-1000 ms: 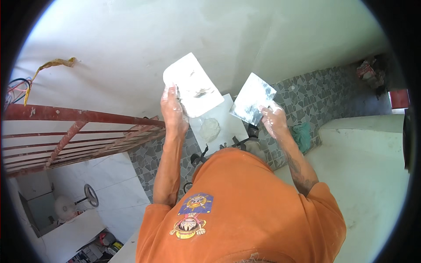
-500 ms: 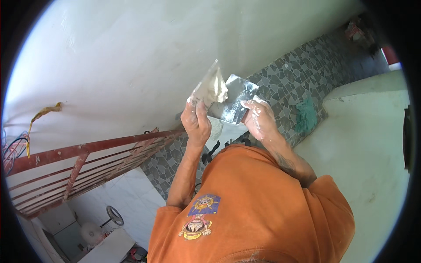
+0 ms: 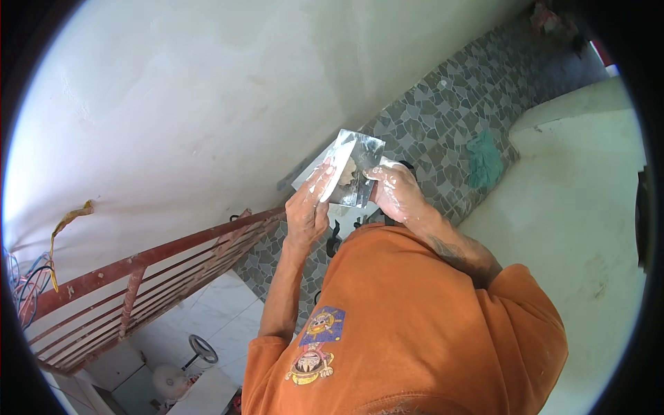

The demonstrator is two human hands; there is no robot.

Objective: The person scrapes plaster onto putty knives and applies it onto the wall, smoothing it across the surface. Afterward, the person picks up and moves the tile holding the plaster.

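Note:
My left hand [image 3: 308,209] is closed around a thin, pale scraper blade [image 3: 341,168], its fingers flat along the face. My right hand [image 3: 400,194], smeared with white putty, grips a shiny metal scraper plate [image 3: 372,146] with the thumb on top. The two blades overlap in front of my chest, the left one tilted over the right one. Between them a lump of off-white putty [image 3: 348,173] sits on the metal plate. Part of the lump is hidden by the left blade.
A pale plastered wall [image 3: 207,104] rises ahead. At left runs a red metal railing [image 3: 173,243], near loose wires [image 3: 31,287]. A green cloth or bag [image 3: 484,159] lies on the stone-patterned floor [image 3: 443,111]. A fan [image 3: 169,380] stands below the railing.
My left hand has tipped its blade over, bringing it down across the metal plate. Putty that hung on the left blade now shows on the plate. The view has shifted slightly.

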